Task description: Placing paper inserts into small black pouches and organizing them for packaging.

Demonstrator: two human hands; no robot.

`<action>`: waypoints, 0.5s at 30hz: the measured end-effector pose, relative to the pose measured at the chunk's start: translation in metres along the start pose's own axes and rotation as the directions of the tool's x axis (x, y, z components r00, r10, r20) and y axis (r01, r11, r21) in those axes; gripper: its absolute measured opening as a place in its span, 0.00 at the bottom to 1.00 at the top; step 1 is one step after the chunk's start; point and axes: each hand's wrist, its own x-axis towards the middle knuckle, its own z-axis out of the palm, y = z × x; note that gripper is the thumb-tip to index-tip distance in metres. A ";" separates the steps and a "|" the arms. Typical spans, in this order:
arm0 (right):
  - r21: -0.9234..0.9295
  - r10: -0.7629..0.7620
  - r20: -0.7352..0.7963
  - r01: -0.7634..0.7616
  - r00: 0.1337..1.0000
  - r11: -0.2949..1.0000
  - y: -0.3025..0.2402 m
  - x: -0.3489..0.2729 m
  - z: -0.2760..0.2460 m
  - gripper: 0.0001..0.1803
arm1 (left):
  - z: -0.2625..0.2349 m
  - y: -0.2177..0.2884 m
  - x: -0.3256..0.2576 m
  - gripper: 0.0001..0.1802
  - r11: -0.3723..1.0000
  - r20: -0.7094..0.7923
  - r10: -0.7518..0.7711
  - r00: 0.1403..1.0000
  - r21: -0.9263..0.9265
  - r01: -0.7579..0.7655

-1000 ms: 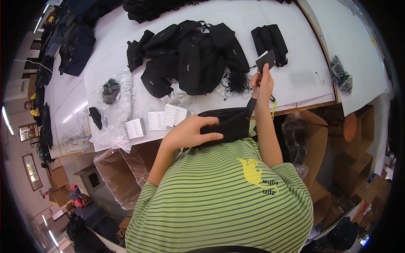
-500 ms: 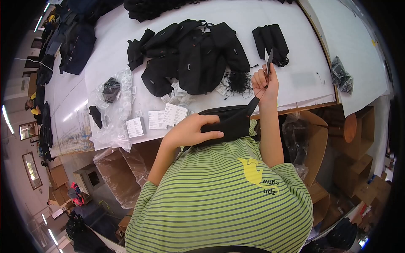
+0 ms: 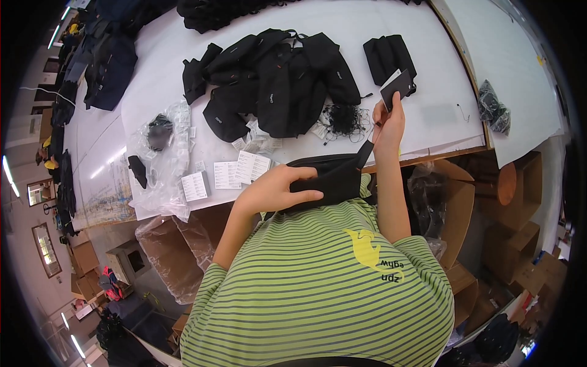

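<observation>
My left hand point(image 3: 275, 189) grips a flat black pouch point(image 3: 333, 177) held against my chest at the table's front edge. Its strap runs up toward my right hand point(image 3: 387, 125), which is raised over the table and pinches a small dark hang tag point(image 3: 397, 88) with a white back. A pile of black bags point(image 3: 275, 79) lies on the white table point(image 3: 428, 116) just beyond both hands.
White paper labels point(image 3: 229, 174) lie near the table's front. Clear plastic bags point(image 3: 162, 159) with dark items sit to the left. Folded black pouches point(image 3: 388, 55) lie at the back right. Open cardboard boxes point(image 3: 452, 202) stand below the table on both sides.
My right hand has shifted slightly right and turned the tag so its dark face shows. My left hand stays on the pouch.
</observation>
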 end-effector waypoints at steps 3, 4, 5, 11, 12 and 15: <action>-0.050 -0.020 -0.024 0.018 1.000 0.999 -0.001 0.000 0.003 0.20 | 0.000 0.000 0.000 0.16 1.000 0.010 -0.007 1.000 -0.013 0.007; -0.051 -0.020 -0.025 0.019 0.999 0.999 -0.001 0.000 0.003 0.20 | 0.000 -0.001 0.000 0.16 1.000 0.006 -0.004 1.000 -0.017 0.004; -0.068 -0.029 0.002 0.029 1.000 0.997 0.000 -0.001 0.002 0.19 | 0.000 -0.002 0.000 0.16 1.000 0.003 -0.002 1.000 -0.022 0.002; -0.095 -0.046 -0.007 0.045 0.999 0.994 0.003 0.003 0.006 0.20 | 0.000 -0.001 0.000 0.16 0.998 -0.029 -0.003 1.000 -0.063 0.001; -0.038 -0.036 0.037 0.037 0.999 0.999 0.004 0.005 0.002 0.20 | -0.001 -0.001 0.000 0.16 0.998 -0.028 -0.003 1.000 -0.066 0.001; 0.068 0.024 0.081 -0.029 0.996 0.997 0.005 0.009 -0.004 0.21 | -0.008 -0.003 -0.001 0.16 0.998 -0.037 -0.048 0.998 -0.045 0.046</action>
